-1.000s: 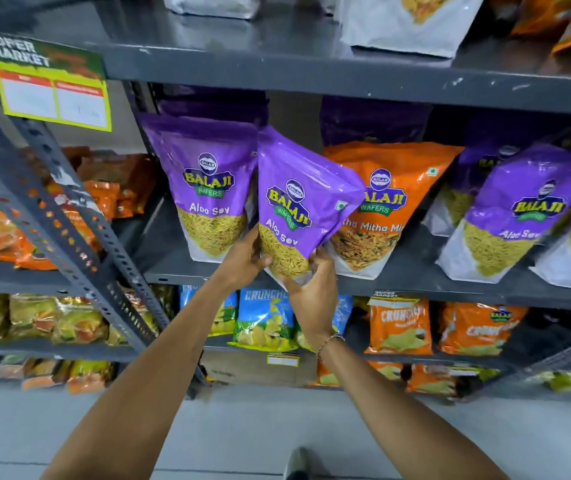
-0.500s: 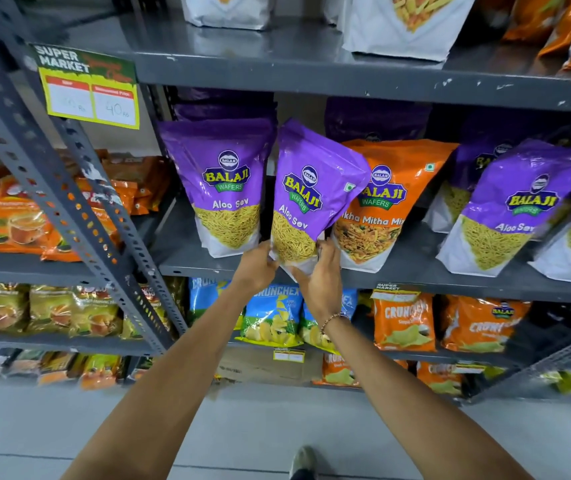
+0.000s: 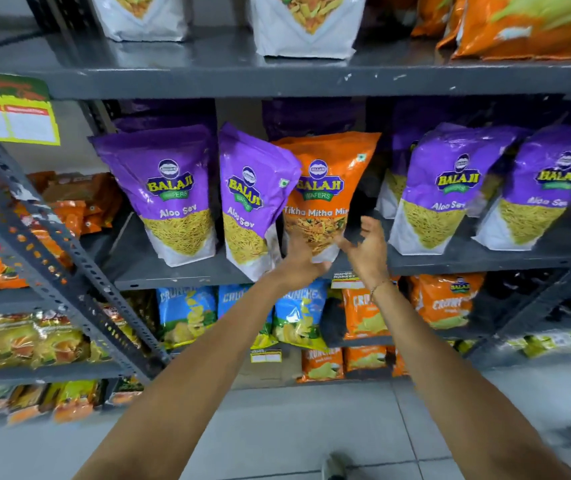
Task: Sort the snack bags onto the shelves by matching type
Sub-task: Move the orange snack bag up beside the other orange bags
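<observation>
Head view: both hands reach the middle shelf. Left hand is at the lower corner of the orange bag, fingers against its base; whether it grips, I cannot tell. Right hand is open, fingers spread, holding nothing, in the dark gap between the orange bag and a purple bag to the right. Two purple Aloo Sev bags stand at the left, the nearer one tilted against the orange bag, near the shelf's front edge.

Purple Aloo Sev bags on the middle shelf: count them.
4 in front: one at far left, one beside it, leaning against the orange bag, and two at right. More purple bags stand half-hidden behind.
</observation>
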Demonstrator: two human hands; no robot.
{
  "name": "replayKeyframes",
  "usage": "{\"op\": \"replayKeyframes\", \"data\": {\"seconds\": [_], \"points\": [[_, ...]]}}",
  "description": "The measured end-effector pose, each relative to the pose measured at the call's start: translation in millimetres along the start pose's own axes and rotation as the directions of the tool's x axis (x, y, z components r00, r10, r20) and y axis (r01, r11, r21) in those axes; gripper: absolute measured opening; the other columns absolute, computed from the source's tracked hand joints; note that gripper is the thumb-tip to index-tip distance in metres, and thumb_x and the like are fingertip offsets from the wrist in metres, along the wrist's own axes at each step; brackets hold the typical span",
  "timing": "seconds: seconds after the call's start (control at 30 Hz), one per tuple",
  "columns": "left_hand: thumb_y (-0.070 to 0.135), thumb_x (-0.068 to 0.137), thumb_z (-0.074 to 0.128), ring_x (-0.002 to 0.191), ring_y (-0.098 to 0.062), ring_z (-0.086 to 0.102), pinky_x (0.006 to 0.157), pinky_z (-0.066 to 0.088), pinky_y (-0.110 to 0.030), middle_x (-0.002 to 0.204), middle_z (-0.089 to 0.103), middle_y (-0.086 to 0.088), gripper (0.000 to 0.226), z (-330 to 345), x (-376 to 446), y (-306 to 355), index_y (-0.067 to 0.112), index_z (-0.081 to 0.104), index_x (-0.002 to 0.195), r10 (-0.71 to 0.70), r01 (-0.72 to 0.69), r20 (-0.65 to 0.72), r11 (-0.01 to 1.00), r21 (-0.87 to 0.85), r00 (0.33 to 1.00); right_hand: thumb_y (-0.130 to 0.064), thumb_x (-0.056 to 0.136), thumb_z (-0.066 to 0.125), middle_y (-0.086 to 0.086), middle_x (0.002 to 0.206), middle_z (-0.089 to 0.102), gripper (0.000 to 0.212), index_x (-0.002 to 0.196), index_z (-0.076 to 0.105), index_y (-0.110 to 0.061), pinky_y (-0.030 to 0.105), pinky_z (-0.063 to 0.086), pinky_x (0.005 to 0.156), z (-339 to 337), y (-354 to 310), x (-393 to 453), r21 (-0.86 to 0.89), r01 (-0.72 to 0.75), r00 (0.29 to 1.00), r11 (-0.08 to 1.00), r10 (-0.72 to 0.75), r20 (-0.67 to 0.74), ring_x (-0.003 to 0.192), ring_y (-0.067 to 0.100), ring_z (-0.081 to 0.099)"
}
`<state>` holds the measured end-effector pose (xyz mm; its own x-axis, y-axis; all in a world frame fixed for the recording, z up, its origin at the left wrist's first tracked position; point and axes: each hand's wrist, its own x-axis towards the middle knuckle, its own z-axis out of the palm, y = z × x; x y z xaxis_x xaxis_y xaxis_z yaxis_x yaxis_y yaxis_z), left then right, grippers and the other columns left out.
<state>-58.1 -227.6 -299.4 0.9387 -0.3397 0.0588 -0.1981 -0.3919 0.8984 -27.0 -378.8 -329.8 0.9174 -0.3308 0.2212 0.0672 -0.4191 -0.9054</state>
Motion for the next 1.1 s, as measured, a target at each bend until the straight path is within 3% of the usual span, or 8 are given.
{"op": "replayKeyframes", "data": {"seconds": [0.2, 0.3, 0.37, 0.47, 0.6, 0.77, 0.9, 1.1], "points": [[0.023, 0.072, 0.065, 0.147, -0.023, 0.009, 0.116, 0.008, -0.023, 0.159, 0.005, -0.013, 0.11, 14.4, 58.9, -32.2, 0.006, -0.015, 0.146, -0.264, 0.325, -0.419, 0.942, 0.08, 0.869, -0.025, 0.071, 0.082, 0.013, 0.159, 0.018, 0.111, 0.149, 0.005, -0.009, 0.042, 0.025, 0.115, -3.6, 28.6, 46.0, -0.007, -0.116, 0.911, 0.993, 0.109, 0.398, 0.145, 0.026, 0.021], [0.018, 0.071, 0.071, 0.147, -0.026, 0.008, 0.118, 0.011, -0.029, 0.158, 0.003, -0.016, 0.114, 20.2, 70.6, -33.5, 0.001, -0.016, 0.143, -0.27, 0.297, -0.416, 0.955, 0.002, 0.868, -0.026, 0.067, 0.084, 0.007, 0.154, 0.03, 0.112, 0.149, 0.009, -0.013, 0.038, 0.034, 0.108, 2.7, 42.1, 58.9, 0.024, -0.098, 0.856, 0.995, 0.072, 0.512, 0.138, 0.02, 0.032], [0.008, 0.074, 0.07, 0.146, -0.027, 0.013, 0.112, 0.012, -0.02, 0.156, 0.011, -0.016, 0.106, 23.6, 75.3, -39.2, -0.001, -0.009, 0.144, -0.272, 0.302, -0.446, 0.953, -0.005, 0.853, -0.028, 0.066, 0.085, 0.004, 0.142, 0.046, 0.097, 0.142, 0.027, -0.014, 0.033, 0.041, 0.099, 6.9, 47.4, 63.3, 0.03, -0.087, 0.841, 0.996, 0.057, 0.539, 0.128, 0.016, 0.044], [0.0, 0.079, 0.062, 0.143, -0.028, 0.02, 0.106, 0.012, -0.014, 0.153, 0.02, -0.019, 0.089, 23.9, 76.1, -53.6, -0.002, 0.002, 0.144, -0.216, 0.277, -0.423, 0.957, 0.089, 0.88, -0.023, 0.07, 0.082, -0.001, 0.12, 0.058, 0.071, 0.129, 0.044, -0.012, 0.021, 0.047, 0.088, 7.3, 51.4, 57.1, 0.077, -0.073, 0.87, 0.994, 0.026, 0.492, 0.111, 0.013, 0.054], [0.013, 0.077, 0.061, 0.132, -0.03, 0.041, 0.11, 0.035, -0.038, 0.142, 0.042, -0.016, 0.08, 16.9, 72.9, -59.9, 0.008, 0.016, 0.143, -0.218, 0.27, -0.265, 0.946, 0.178, 0.939, -0.022, 0.07, 0.082, 0.0, 0.105, 0.062, 0.053, 0.113, 0.052, -0.017, 0.008, 0.05, 0.072, -8.0, 65.1, 43.0, 0.156, -0.022, 0.932, 0.988, -0.037, 0.362, 0.095, 0.013, 0.06], [0.017, 0.073, 0.075, 0.116, -0.031, 0.057, 0.092, 0.043, -0.03, 0.125, 0.061, -0.017, 0.061, 11.0, 72.0, -52.4, 0.003, 0.049, 0.126, -0.306, 0.325, -0.112, 0.909, 0.262, 0.946, -0.044, 0.058, 0.081, 0.003, 0.105, 0.069, 0.064, 0.111, 0.055, -0.019, 0.028, 0.057, 0.079, -29.9, 70.6, 31.7, 0.159, -0.008, 0.943, 0.987, -0.045, 0.329, 0.096, 0.015, 0.066], [0.015, 0.07, 0.077, 0.118, -0.028, 0.057, 0.099, 0.048, -0.045, 0.126, 0.062, -0.013, 0.063, 17.4, 55.4, -42.9, 0.007, 0.049, 0.126, -0.25, 0.266, -0.098, 0.94, 0.213, 0.963, -0.03, 0.063, 0.084, 0.012, 0.106, 0.07, 0.058, 0.11, 0.057, -0.009, 0.049, 0.056, 0.083, -44.4, 66.2, 17.4, 0.109, -0.015, 0.953, 0.994, -0.019, 0.301, 0.098, 0.024, 0.066], [0.01, 0.069, 0.078, 0.115, -0.027, 0.058, 0.092, 0.054, -0.037, 0.127, 0.061, -0.014, 0.063, 22.4, 18.8, -15.4, 0.005, 0.046, 0.124, -0.226, 0.231, -0.068, 0.97, 0.079, 0.972, -0.04, 0.058, 0.083, 0.008, 0.103, 0.071, 0.054, 0.102, 0.057, -0.023, 0.051, 0.056, 0.084, -72.3, 45.3, -16.6, 0.083, 0.015, 0.972, 0.996, -0.034, 0.231, 0.097, 0.022, 0.067]]}}
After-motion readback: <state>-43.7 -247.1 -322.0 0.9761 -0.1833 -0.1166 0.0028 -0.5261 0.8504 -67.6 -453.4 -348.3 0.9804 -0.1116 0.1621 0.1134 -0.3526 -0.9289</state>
